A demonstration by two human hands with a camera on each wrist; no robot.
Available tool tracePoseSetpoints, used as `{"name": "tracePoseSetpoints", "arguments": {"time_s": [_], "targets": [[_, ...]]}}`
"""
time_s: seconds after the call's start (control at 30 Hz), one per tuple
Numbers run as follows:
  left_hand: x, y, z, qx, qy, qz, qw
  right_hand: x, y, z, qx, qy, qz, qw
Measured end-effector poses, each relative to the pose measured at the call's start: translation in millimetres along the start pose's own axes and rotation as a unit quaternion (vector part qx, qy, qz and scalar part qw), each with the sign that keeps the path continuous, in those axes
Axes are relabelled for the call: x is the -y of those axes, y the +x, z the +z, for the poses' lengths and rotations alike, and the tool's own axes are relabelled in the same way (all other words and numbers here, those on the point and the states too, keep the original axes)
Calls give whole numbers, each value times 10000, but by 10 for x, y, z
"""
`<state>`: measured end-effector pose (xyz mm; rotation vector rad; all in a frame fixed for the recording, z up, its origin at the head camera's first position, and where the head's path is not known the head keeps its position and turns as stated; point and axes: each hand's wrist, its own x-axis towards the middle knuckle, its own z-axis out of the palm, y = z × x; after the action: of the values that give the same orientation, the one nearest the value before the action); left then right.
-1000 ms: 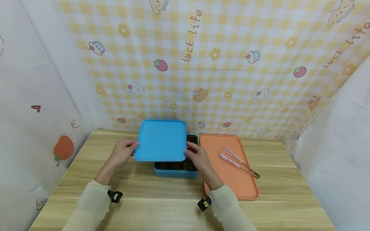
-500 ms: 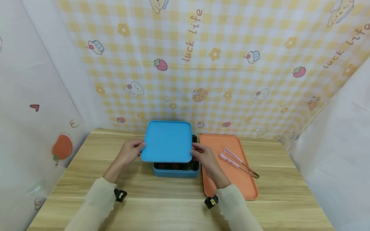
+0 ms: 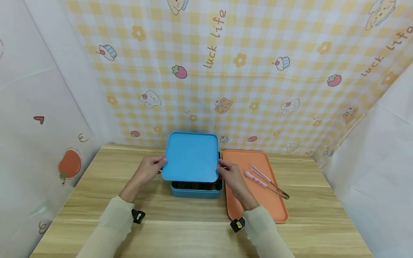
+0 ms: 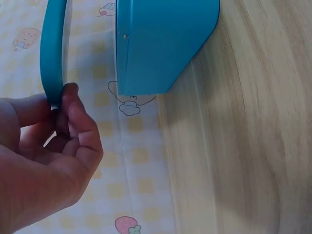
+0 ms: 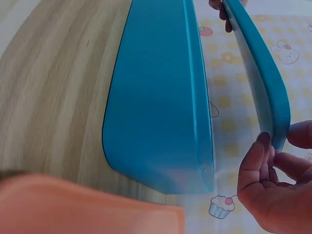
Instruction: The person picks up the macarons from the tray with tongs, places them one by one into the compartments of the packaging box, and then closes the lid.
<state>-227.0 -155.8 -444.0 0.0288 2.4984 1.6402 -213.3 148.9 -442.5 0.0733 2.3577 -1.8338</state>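
Note:
A flat blue lid (image 3: pixel 191 157) with rounded corners is held between both hands over a blue box (image 3: pixel 196 193). My left hand (image 3: pixel 149 171) pinches its left edge, thumb on top and fingers below. On the opposite edge, my right hand (image 3: pixel 233 178) pinches in the same manner. Both wrist views show a gap between the lid (image 4: pixel 52 48) and the box (image 5: pixel 156 97). Only a dark strip of the box's inside shows at its front and right; the lid hides the rest.
An orange tray (image 3: pixel 235 204) lies right of the box, close beside it. Tongs (image 3: pixel 266 183) with pink-and-white tips rest on the tray, reaching past its right rim. Behind the wooden table (image 3: pixel 180 236) hangs a yellow checked cloth (image 3: pixel 238 89).
Both hands have carried the lid to the right, from left of the box to more squarely above it. The box, tray and tongs have stayed put.

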Motion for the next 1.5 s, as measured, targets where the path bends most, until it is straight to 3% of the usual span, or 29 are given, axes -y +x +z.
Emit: {"name": "tracePoseSetpoints", "arguments": {"time_s": [0.17,0.47,0.67,0.87,1.23,1.5], "targets": [[-12,-4,9,227,124,195,9995,21,-8,-36,-231,-472,-88,9986],[-67,-13,22,340,133,204,9991,75,-13,-66,-387,-199,-157,9989],[-78,-21,8,550,220,409,9974,143,-21,-95,-712,-754,-453,9936],[-101,-39,-36,744,310,624,9948,190,-31,-138,-668,-1016,-614,9907],[-141,-50,-84,632,183,558,9963,158,-12,-156,-543,-1210,-950,9866],[-216,-39,-97,535,248,504,9970,147,-2,-184,-581,-967,-991,9887]]}}
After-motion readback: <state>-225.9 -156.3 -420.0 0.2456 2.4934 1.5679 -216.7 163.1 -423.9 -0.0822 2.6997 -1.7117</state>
